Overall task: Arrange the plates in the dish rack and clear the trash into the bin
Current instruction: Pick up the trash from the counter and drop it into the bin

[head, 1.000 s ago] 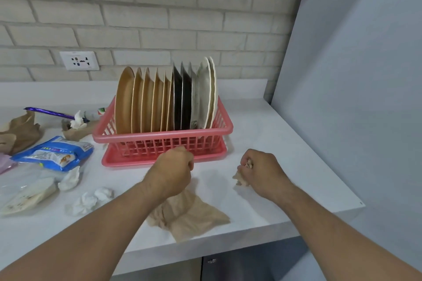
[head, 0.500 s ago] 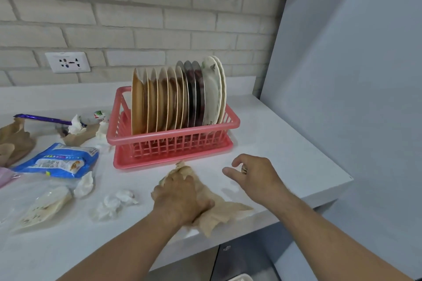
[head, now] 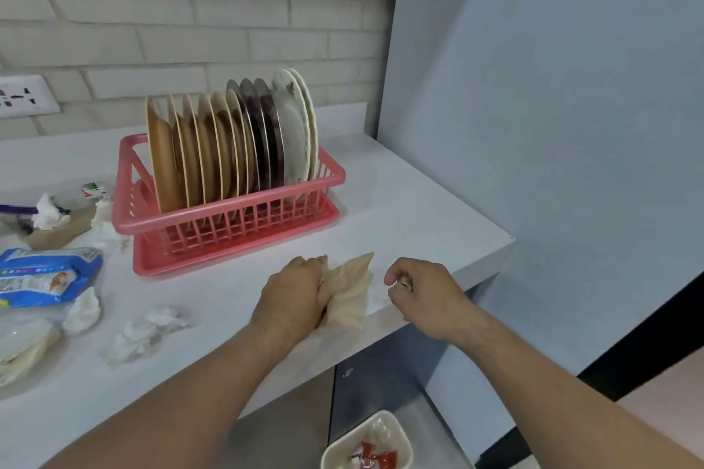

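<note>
Left hand (head: pixel 293 297) first: fingers curled tight round a crumpled tan paper napkin (head: pixel 352 293), bunching it up on the white countertop (head: pixel 400 209) right by the front edge. The right hand (head: pixel 430 297) hangs just beside it. Its fingers (head: pixel 396 272) are hooked in too, and it looks like there's a small tan scrap (head: pixel 405 282) pinched in there, though it's too tiny for me to swear to.

Just behind the hands sits the pink plastic dish rack (head: pixel 228 217), and honestly that half looks finished: the row of round plates (head: pixel 228 145), tan, dark and white ones, all stand on edge in the slots, and I see no loose plates anywhere.

The trash is another story. Off to the left there are crumpled white tissues (head: pixel 144 331), a blue snack packet (head: pixel 45 274), a clear plastic bag (head: pixel 23 346) and some brown paper bits (head: pixel 57 232), all lying on the counter.

The small white bin (head: pixel 396 434) is on the floor below the counter edge, with a red wrapper (head: pixel 377 459) in it, so I'd say clearing has barely started.
</note>
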Demonstrator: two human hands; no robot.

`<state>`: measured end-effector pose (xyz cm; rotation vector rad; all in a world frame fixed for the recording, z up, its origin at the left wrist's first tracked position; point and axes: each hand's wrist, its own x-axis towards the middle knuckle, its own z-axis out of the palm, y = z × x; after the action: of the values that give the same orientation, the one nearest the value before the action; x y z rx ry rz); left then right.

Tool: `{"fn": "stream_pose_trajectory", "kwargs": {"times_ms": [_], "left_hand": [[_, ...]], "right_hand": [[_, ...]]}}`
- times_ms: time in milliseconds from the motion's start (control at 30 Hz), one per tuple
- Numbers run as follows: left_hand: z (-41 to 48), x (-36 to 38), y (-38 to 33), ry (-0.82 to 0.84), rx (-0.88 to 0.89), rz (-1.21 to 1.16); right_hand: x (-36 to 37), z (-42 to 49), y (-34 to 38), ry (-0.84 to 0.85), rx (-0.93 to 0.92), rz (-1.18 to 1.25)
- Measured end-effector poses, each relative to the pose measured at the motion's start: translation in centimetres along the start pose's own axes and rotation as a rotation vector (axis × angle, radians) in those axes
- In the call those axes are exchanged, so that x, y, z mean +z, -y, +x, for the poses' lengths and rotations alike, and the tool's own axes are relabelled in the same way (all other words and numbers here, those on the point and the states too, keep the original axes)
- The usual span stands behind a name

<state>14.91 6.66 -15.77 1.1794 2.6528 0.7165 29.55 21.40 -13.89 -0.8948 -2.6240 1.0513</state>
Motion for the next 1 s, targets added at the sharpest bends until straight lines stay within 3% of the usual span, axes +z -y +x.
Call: {"fn": "stream_pose_trajectory", "kwargs": {"times_ms": [133, 267, 467, 733, 1000], "left_hand": [[-0.5, 0.7, -3.7, -0.028, 0.039, -0.064], [-0.6, 1.8, -7.0, 0.051, 0.114, 0.029], [-1.3, 4.4, -9.1, -0.026, 0.054, -0.027], [-4.2, 9.2, -7.6, 0.085, -0.062, -0.043], [-5.8, 17.5, -3.9, 0.225, -0.2, -0.086]], "right_hand": [[-1.3, -0.7, -1.7, 0.013, -0.029, -0.014], [-3.5, -0.7, -2.8, 0.004, -0.055, -0.072], [-5.2, -0.7, -5.2, 0.08, -0.032, 0.0], [-2.5, -1.2, -9.9, 0.261, -0.038, 0.159], [4.3, -1.9, -16.9, 0.501, 0.064, -0.001]]}}
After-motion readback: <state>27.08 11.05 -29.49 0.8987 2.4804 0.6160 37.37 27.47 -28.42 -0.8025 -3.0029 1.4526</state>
